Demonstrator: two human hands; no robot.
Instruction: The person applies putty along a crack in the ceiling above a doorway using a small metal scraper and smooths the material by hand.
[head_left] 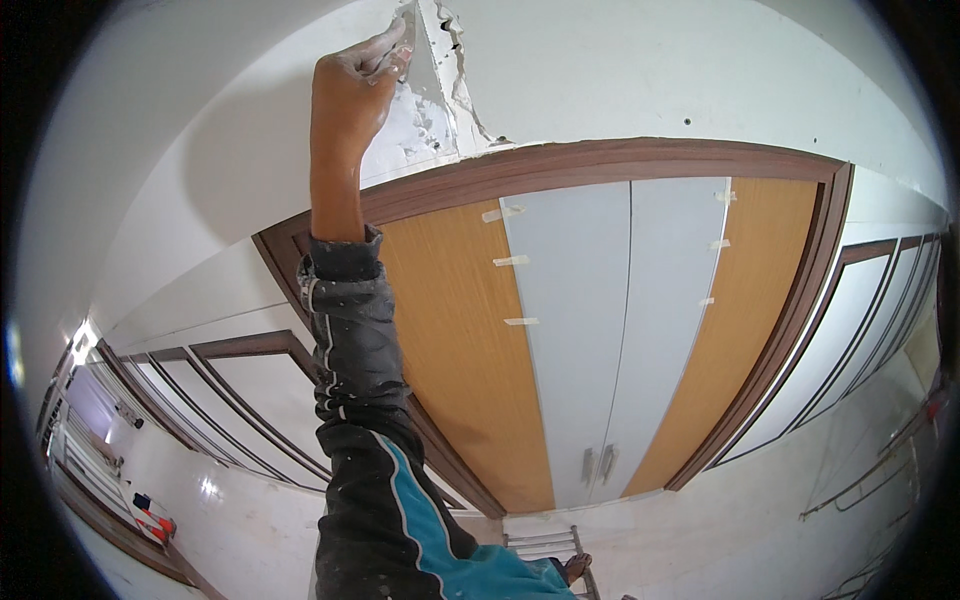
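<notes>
My left hand (362,72) reaches up to the white wall above the cupboard frame. It is closed, with its fingers bent and smeared with white paste. Whatever the fingers pinch is hidden; a thin greyish edge shows beside their tips. Next to the hand runs a patch of filler (425,115), rough and partly grey. To its right a jagged crack (460,75) with broken edges goes down to the brown wooden frame (600,152). A dark sleeve with white specks covers my left arm (360,350). My right hand is out of view.
Below are cupboard doors: grey panels (570,330) between orange-brown wood strips (460,340), with bits of masking tape (510,261) along the joins. A metal ladder (545,545) stands underneath, with a bare foot (577,568) beside it. Orange-red items (155,525) lie at far left.
</notes>
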